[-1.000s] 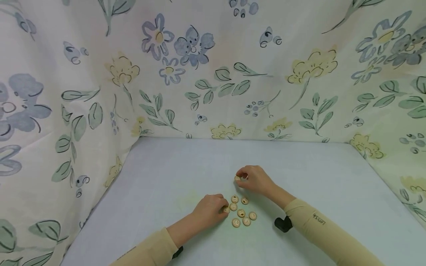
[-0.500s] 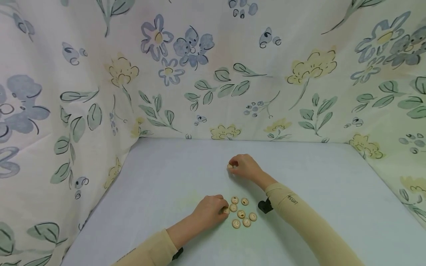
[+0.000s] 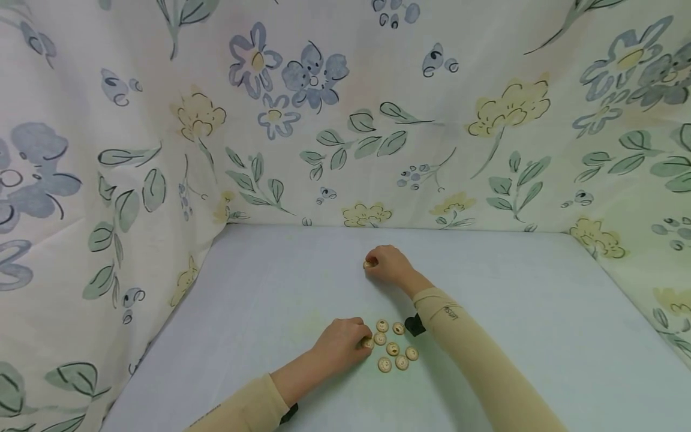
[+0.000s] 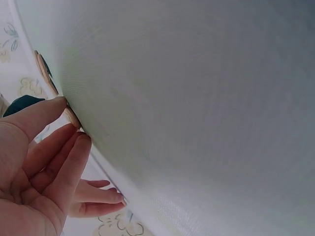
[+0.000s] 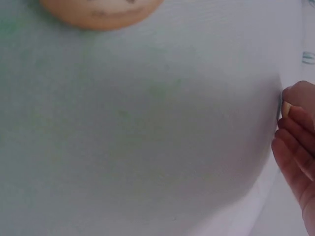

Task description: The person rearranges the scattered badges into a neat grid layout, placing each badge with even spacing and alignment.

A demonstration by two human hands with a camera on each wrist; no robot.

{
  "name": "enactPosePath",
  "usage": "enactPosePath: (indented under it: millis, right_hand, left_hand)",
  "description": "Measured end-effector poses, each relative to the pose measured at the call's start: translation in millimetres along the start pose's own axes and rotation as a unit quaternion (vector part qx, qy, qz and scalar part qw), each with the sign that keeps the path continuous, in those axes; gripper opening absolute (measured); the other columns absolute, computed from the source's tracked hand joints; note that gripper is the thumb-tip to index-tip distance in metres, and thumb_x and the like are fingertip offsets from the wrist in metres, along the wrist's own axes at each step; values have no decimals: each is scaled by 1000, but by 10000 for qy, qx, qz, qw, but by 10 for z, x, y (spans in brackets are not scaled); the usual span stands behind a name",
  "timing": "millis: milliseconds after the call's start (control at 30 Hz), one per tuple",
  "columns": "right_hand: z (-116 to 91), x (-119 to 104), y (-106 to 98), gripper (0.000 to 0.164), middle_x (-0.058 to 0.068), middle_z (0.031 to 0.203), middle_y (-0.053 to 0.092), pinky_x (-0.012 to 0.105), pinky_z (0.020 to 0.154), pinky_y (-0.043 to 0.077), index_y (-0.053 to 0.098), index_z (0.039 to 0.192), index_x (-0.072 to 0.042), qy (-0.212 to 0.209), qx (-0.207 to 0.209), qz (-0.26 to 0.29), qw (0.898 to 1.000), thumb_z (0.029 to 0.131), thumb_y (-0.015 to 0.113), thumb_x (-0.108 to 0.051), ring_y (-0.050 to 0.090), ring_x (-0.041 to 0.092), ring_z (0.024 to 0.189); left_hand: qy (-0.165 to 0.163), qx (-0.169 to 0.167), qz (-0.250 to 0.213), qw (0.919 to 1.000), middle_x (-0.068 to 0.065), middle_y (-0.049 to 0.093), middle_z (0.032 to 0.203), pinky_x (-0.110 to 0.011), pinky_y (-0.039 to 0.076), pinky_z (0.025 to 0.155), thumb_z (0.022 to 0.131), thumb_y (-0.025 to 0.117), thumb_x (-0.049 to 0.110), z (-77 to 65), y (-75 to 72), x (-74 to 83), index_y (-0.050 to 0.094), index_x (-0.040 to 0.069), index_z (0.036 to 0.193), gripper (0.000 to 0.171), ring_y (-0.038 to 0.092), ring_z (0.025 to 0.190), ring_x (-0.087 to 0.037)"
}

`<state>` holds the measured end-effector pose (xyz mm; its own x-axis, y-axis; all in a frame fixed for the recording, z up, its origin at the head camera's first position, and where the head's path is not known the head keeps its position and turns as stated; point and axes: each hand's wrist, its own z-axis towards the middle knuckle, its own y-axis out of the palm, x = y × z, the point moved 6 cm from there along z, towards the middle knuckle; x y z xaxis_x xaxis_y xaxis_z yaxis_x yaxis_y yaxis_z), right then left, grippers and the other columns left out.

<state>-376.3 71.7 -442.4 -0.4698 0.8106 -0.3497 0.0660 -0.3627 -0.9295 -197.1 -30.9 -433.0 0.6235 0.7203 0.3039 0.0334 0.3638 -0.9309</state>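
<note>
Small round wooden discs, several of them, lie in a loose cluster on the white table; one disc [image 3: 393, 348] shows dark marks, and a disc [image 5: 103, 11] close to the right wrist camera bears a drawn face. At the cluster's left edge my left hand [image 3: 341, 344] pinches one wooden disc [image 4: 73, 118] between thumb and fingers, at the table surface. Farther back, my right hand [image 3: 391, 264] pinches another wooden disc [image 3: 369, 263] low over the table; whether it touches the surface I cannot tell. Fingers partly cover both held discs.
The white table [image 3: 270, 282] ends at the back against a flowered cloth [image 3: 335, 132], which also hangs along both sides. Dark camera mounts [image 3: 414, 326] sit under each wrist. My right forearm passes just right of the cluster.
My right hand has carried its disc away from the cluster, toward the back and a little left, slowing in the last half second. The left hand has stayed in place.
</note>
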Motion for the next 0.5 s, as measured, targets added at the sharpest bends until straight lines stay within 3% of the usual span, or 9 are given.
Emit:
enactPosePath:
  millis: [167,500]
  right_hand:
    - [19,-2,10,20,6,95,69,38,84,48,74,104,-5,-40,-62,-9,10000,88,68,-15,62,21,90]
    - [-13,-24,-2,18,7,93,68,38,82,48,73,103,-3,-44,-92,69,9999,88,67,-13,60,21,86]
  left_hand:
    - [-31,2,-19,10000,4,61,77,-22,47,63,77,77,10,-1,-2,0,73,10,84,8,57,67,-6]
    - [-6,33,-45,10000,4,60,76,-23,45,61,77,77,10,2,-8,11,73,10,83,8,54,64,-5]
